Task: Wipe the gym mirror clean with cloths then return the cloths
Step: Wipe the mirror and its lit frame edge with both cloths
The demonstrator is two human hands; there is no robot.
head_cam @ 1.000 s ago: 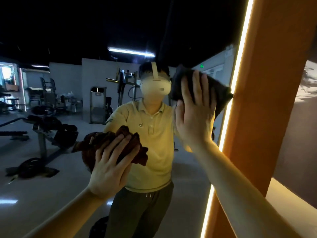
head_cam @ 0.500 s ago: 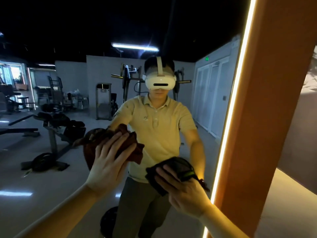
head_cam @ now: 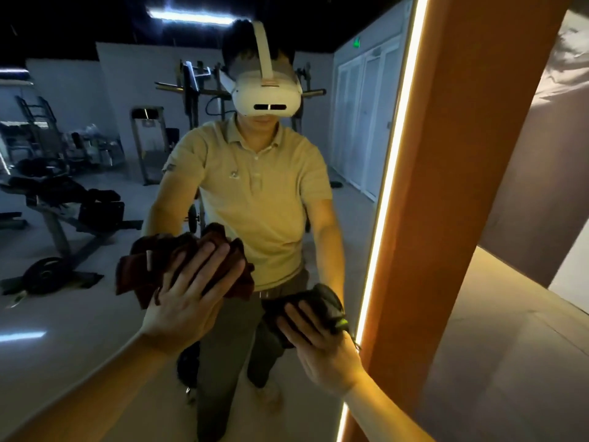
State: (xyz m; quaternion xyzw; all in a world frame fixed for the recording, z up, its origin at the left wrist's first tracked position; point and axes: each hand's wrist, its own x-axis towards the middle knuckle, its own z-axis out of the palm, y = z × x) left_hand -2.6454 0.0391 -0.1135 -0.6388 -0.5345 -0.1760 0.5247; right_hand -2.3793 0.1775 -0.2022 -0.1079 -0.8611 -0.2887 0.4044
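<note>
1. Pressing against the gym mirror (head_cam: 79, 330), a rumpled brown cloth (head_cam: 143, 266) sits on the glass left of its centre. Soft and light, it will likely bunch and slide easily, so a spread palm over its middle looks the surest hold.
2. A darker cloth (head_cam: 318, 296) lies lower on the glass, near the mirror's lit right edge (head_cam: 382, 218). It looks equally limp and may fold under the palm, or drop if the pressure eases.
3. The left hand (head_cam: 188, 301) lies spread on the brown cloth, fingers straight and apart, pushing rather than gripping.
4. The right hand (head_cam: 322, 346) covers the dark cloth with its fingers laid over it, only slightly bent. It presses the cloth to the glass, and no pinch is visible.
5. The glass is probably hard, smooth and breakable, so firm, even pressure would suit it better than a knock.
6. An orange frame (head_cam: 462, 186) borders the lit edge, and weight benches and racks show in the reflection.
</note>
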